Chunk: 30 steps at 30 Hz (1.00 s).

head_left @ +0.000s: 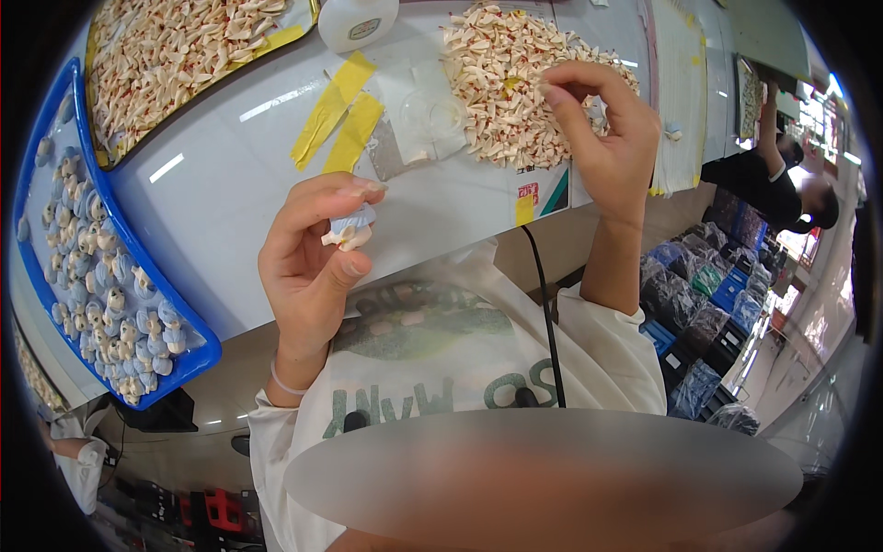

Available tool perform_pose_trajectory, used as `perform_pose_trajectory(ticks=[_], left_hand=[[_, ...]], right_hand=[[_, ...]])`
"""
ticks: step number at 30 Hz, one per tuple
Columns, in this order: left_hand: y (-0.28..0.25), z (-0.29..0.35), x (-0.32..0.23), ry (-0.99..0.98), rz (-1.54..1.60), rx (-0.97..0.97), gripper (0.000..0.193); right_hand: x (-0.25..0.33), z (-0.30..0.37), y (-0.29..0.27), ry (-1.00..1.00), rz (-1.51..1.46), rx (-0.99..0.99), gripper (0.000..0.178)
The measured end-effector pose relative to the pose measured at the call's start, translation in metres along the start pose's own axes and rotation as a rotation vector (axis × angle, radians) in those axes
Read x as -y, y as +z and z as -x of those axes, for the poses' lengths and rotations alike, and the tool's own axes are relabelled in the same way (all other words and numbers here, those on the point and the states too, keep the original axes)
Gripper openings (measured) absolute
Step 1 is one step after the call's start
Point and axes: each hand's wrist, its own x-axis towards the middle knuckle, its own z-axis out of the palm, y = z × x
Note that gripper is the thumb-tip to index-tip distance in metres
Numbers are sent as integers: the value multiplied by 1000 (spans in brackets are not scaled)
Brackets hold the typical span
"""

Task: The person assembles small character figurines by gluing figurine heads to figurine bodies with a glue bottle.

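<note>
Pinched between the thumb and fingers of my left hand (308,244) is a small blue-and-cream figurine (351,228), held above the table's near edge. My right hand (612,138) is over a heap of small cream pieces with red tips (501,92). Its thumb and index finger are closed together at the heap's right part; whatever lies between them is too small to make out. A blue tray (198,354) at the left holds many similar blue-and-cream figurines (101,285).
At the back left, a dark-rimmed tray (221,64) carries more cream pieces. Yellow tape strips (333,110), a clear plastic sheet (428,120) and a white bottle (357,23) occupy the table's middle. Bagged bins (708,285) stand on the floor at right. Another person (763,189) is at far right.
</note>
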Motion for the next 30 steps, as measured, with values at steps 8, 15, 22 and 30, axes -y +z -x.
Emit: perform_pose_trajectory(ticks=[8, 15, 22, 30], left_hand=[[5, -1, -4, -76, 202, 5, 35], [5, 2, -6, -117, 271, -15, 35], [0, 2, -6, -58, 109, 43, 33], [1, 1, -7, -128, 412, 61, 38]], right_hand=[[-4, 5, -5, 90, -131, -48, 12], [5, 3, -5, 105, -159, -10, 9], [34, -10, 8, 77, -371, 52, 8], [44, -28, 16, -127, -63, 295, 13]])
